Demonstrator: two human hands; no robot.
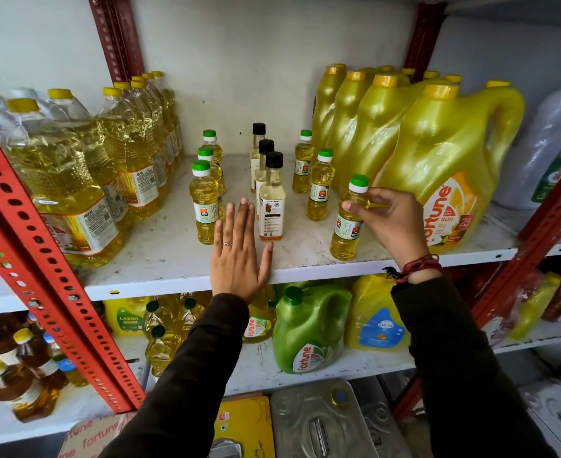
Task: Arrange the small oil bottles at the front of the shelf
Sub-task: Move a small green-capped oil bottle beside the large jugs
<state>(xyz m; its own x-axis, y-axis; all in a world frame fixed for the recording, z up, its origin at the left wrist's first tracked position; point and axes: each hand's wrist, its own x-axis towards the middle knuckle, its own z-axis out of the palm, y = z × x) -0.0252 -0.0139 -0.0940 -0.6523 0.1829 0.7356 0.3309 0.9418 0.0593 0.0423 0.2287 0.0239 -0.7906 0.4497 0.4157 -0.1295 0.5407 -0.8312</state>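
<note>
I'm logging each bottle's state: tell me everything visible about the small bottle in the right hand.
The small bottle is clear plastic, filled with yellow oil, with a green cap over a white collar and a white, green and orange label. It stands on the white shelf near the front edge, tilted slightly, beside the big yellow jug. The right hand grips its shoulder below the cap.

Head camera looks down, close, at shelf (180, 256).

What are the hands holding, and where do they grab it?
The right hand grips a small green-capped clear plastic bottle of yellow oil at its shoulder, just below the cap. The left hand lies flat, holding nothing.
</note>
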